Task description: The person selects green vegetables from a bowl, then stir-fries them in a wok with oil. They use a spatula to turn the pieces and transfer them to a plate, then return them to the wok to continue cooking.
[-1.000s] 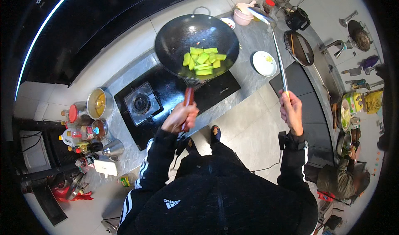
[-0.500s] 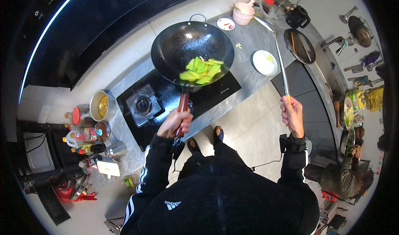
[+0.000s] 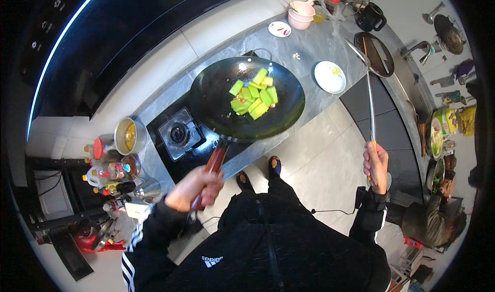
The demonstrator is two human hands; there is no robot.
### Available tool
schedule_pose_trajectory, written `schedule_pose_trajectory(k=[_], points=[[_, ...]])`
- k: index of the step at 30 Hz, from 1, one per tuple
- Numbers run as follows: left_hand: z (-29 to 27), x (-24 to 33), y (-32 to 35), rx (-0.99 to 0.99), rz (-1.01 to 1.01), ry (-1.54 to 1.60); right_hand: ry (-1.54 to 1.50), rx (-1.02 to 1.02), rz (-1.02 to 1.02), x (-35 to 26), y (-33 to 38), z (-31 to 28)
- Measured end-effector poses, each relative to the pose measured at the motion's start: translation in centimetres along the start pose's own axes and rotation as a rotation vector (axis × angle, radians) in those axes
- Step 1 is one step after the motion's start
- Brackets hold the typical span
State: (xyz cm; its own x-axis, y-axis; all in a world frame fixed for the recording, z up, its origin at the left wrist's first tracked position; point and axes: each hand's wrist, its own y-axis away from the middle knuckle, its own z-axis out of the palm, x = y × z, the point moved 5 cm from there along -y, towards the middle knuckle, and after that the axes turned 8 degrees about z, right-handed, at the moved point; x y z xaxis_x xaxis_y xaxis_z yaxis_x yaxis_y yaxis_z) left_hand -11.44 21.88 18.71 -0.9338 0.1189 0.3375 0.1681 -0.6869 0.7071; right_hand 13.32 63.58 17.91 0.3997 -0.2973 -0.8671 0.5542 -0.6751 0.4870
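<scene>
My left hand (image 3: 198, 189) is closed round the reddish wooden handle (image 3: 216, 158) of a black wok (image 3: 211, 106). The wok is over the right part of the black gas hob (image 3: 161, 155). Green vegetable pieces (image 3: 252, 93) with small red bits lie bunched near the wok's middle; some look loose, perhaps in mid-toss. Off to the right, my right hand (image 3: 377, 165) grips the yellowish end of a long metal ladle (image 3: 371, 103). The ladle points away from me, its bowl near a round chopping board, apart from the wok.
A white plate (image 3: 330, 77) with yellowish bits and a small dish of red pieces (image 3: 279, 29) sit beyond the wok. Pink bowls (image 3: 301, 14) stand behind. A metal pot (image 3: 129, 135) and several bottles line the left. A knife lies on the dark chopping board (image 3: 375, 54). Another person (image 3: 433, 217) is at right.
The wok has come nearer and shifted right, its handle end swinging left with my left hand. The green pieces have moved toward the wok's middle. My right hand and the ladle have moved right and nearer.
</scene>
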Motion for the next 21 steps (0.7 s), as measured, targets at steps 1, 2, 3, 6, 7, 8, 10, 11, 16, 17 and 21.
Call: schedule_pose_trajectory(k=[1, 2, 3, 6, 7, 8, 10, 11, 16, 17, 21], points=[[0.7, 1.7, -2.4, 0.037, -0.037, -0.001, -0.002, 0.000, -0.002, -0.1, -0.7, 0.5], [1.1, 3.6, -5.2, 0.085, 0.014, -0.152, 0.005, 0.031, 0.024, -0.2, -1.4, 0.9], [2.1, 4.7, -8.0, 0.015, 0.022, -0.147, -0.024, 0.010, 0.015, -0.5, -2.2, 1.6], [3.6, 3.9, -11.3, -0.169, -0.005, 0.046, -0.029, -0.099, -0.080, -2.3, -3.0, 2.9], [3.1, 3.2, -11.1, -0.166, 0.055, -0.026, -0.002, -0.053, -0.046, -2.5, -2.7, 2.6], [2.3, 1.9, -9.5, -0.196, 0.166, -0.156, 0.016, -0.057, -0.057, -2.8, -2.1, 2.4], [0.6, -0.5, -6.8, -0.125, 0.208, -0.271, 0.051, -0.024, -0.046, -3.1, -0.7, 1.9], [-0.1, -1.3, -6.2, -0.063, 0.075, -0.292, 0.050, 0.002, -0.041, -3.2, 0.0, 1.7], [1.8, 1.1, -8.1, -0.041, 0.308, -0.260, 0.063, -0.040, -0.126, -4.1, 0.4, 3.2], [2.0, 0.9, -8.2, -0.005, 0.281, -0.185, 0.065, 0.000, -0.076, -3.8, 0.6, 3.2], [0.9, -0.6, -7.6, 0.074, 0.257, -0.256, 0.074, -0.009, 0.007, -1.5, 2.4, 3.8]])
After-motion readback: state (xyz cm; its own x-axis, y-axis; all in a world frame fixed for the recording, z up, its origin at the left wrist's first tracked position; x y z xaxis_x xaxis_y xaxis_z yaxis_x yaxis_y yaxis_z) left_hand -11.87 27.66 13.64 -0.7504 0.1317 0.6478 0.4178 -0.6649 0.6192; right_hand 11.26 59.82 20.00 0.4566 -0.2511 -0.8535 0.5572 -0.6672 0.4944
